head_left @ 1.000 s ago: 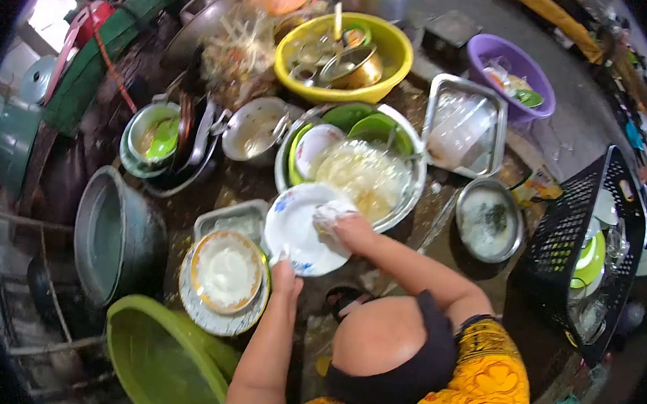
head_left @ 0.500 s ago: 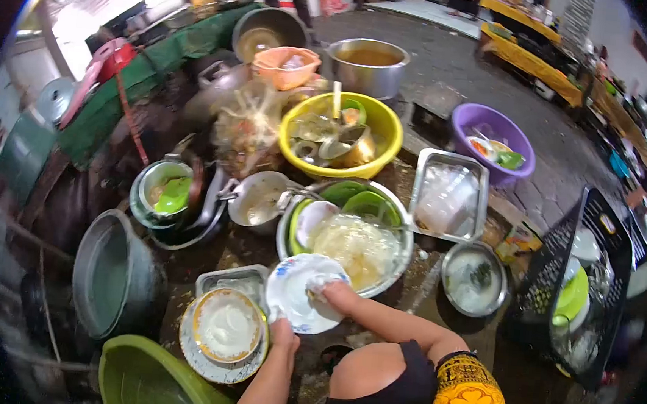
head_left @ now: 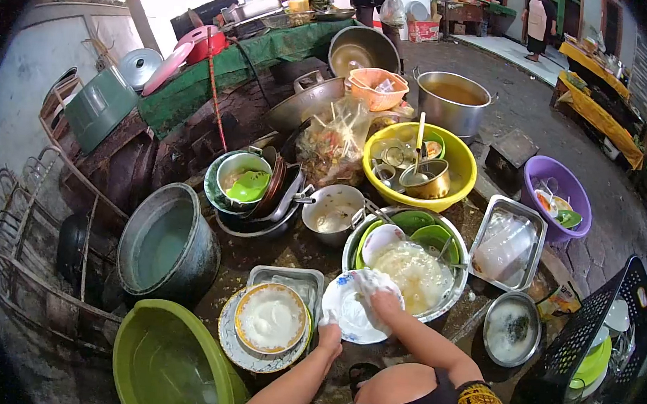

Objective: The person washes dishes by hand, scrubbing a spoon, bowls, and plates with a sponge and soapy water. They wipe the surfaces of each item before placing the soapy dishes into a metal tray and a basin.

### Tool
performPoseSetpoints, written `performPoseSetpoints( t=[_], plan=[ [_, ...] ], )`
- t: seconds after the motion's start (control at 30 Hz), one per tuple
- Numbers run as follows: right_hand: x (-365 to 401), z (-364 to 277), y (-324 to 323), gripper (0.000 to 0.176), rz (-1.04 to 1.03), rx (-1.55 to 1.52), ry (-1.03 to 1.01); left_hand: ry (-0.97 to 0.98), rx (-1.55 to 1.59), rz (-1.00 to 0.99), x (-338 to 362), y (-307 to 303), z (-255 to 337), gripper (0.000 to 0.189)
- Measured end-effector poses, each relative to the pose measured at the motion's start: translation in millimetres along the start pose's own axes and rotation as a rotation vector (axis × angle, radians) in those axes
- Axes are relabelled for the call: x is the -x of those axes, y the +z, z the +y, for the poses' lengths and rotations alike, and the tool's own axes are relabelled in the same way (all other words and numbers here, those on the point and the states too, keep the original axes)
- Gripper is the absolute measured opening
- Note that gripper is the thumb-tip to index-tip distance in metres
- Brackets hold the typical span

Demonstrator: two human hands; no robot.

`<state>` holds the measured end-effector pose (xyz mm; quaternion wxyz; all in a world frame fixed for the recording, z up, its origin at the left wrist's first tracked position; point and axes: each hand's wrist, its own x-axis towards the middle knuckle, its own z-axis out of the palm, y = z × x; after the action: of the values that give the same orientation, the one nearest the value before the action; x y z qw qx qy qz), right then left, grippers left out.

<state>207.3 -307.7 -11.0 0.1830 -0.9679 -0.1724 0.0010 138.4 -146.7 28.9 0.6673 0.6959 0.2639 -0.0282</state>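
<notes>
A white plate point(head_left: 350, 322) with blue flowers on its rim is tilted over the front edge of the large metal basin point(head_left: 456, 297). My left hand point(head_left: 330, 339) is closed on the plate's near left rim. Against its upper face, my right hand point(head_left: 386, 306) presses a white, sudsy scrubber point(head_left: 366, 283); its exact kind is hard to make out. Foamy water, green dishes and a white bowl point(head_left: 381, 241) fill the basin. Left of the plate, a gold-rimmed plate point(head_left: 269, 318) with suds lies stacked on other plates, beside a rectangular metal tray point(head_left: 287, 277).
A green tub point(head_left: 130, 339) and a grey tub point(head_left: 196, 260), both with water, stand left. Behind are a yellow basin point(head_left: 373, 193) of dishes and a pot point(head_left: 330, 231). At right stand a metal bowl point(head_left: 512, 328), a black crate point(head_left: 578, 343) and a purple basin point(head_left: 581, 193).
The head view has swung left, so everything sits farther right and lower. My right hand with the scrubber has moved toward the plate's upper rim. My left hand still grips the plate.
</notes>
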Motion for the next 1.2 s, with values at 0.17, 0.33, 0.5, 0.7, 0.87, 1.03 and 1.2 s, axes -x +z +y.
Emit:
performPoseSetpoints(
  t=[0.17,0.33,0.5,0.7,0.87,1.03,1.2],
  plan=[
    [22.1,-69.8,-15.1,0.032,-0.199,-0.206,-0.176,-0.105,-0.463,-0.175,-33.2,-13.2,-46.4,0.024],
    [72.4,-46.5,-49.5,0.050,-0.226,-0.139,-0.044,-0.120,0.506,-0.088,-18.6,-4.7,-30.8,0.030],
    [41.9,14.1,-53.0,0.044,0.487,-0.250,0.131,-0.089,0.216,-0.174,-10.9,-13.9,-12.7,0.033],
    [26.0,28.8,-75.7,0.045,0.196,-2.180,0.631,-0.142,0.345,-0.294,-14.3,-21.0,-6.4,0.033],
    [50.6,-36.1,-71.0,0.040,0.216,-2.482,0.622,-0.200,0.630,-0.301,-12.1,-1.6,16.4,0.035],
    [56.2,-58.1,-81.0,0.031,0.289,-2.446,0.572,-0.296,0.639,-0.257,-13.3,-1.4,32.3,0.040],
    [39.6,-27.8,-80.9,0.035,0.243,-2.378,0.434,-0.492,0.536,-0.377,14.5,2.2,30.8,0.042]
  ],
)
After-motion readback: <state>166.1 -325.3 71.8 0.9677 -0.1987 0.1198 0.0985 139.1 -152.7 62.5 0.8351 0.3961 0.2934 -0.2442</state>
